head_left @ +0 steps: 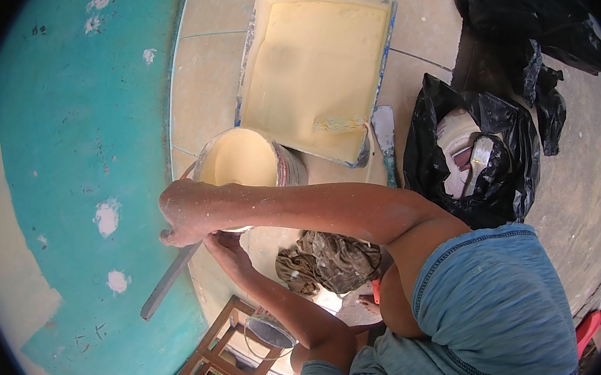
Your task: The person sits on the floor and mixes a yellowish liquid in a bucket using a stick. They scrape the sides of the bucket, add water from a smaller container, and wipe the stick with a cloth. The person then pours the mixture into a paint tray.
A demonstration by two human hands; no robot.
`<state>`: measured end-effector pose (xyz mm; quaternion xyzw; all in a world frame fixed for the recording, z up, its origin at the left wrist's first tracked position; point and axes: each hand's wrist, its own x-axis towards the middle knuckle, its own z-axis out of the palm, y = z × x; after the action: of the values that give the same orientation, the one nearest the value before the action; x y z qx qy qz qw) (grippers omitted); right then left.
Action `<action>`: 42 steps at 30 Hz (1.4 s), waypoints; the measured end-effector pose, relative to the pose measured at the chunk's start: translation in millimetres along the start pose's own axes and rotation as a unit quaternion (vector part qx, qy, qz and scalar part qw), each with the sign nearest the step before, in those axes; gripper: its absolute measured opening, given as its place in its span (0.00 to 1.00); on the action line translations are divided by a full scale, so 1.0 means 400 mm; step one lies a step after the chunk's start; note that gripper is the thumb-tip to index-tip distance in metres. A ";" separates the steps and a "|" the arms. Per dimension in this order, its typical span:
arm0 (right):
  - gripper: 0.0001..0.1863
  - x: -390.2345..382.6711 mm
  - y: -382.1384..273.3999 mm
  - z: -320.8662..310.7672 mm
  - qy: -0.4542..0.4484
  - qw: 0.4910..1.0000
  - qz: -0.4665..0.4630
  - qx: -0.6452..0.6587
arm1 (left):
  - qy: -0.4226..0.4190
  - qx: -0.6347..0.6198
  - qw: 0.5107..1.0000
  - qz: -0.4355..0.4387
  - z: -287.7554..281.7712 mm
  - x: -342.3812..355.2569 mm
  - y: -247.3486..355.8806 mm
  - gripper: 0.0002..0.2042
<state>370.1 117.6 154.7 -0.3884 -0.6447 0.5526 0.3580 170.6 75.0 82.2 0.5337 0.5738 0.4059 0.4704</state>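
A round bucket of cream-coloured paint (239,157) stands on the tiles by the turquoise wall, partly covered by my right forearm. My right hand (192,213) is closed at the bucket's wall-side rim, around a flat grey stick (171,280). One end of the stick juts toward the wall; the other is hidden under the hand. Just below it, my left hand (228,253) grips the bucket's near rim, its fingertips partly hidden. Beyond the bucket lies a large paint tray (318,61) spread with cream paint, its edge blue-stained.
A scraper (385,133) lies beside the tray. To the right, a black plastic bag (421,134) surrounds a white tub holding a brush (481,157). A crumpled brown rag (342,259), a wooden frame (201,360) and a small grey pail (270,331) are near me. White patches mark the wall (70,165).
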 end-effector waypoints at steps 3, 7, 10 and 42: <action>0.24 0.003 -0.005 -0.001 -0.013 0.999 0.022 -0.024 | 0.001 0.010 1.000 -0.002 0.005 -0.001 0.005 0.22; 0.27 0.009 -0.006 -0.001 -0.028 0.999 0.029 -0.014 | 0.004 0.008 1.000 -0.007 0.007 -0.001 0.009 0.21; 0.27 0.006 -0.005 0.000 -0.024 0.999 0.023 -0.013 | 0.005 0.020 1.000 -0.011 0.007 -0.002 0.011 0.23; 0.27 0.025 0.002 0.009 -0.023 1.000 0.008 -0.012 | -0.015 -0.004 1.000 -0.003 -0.001 0.005 0.006 0.20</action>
<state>362.6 125.0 153.9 -0.3847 -0.6561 0.5565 0.3344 170.8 77.2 84.4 0.5361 0.5669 0.3982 0.4823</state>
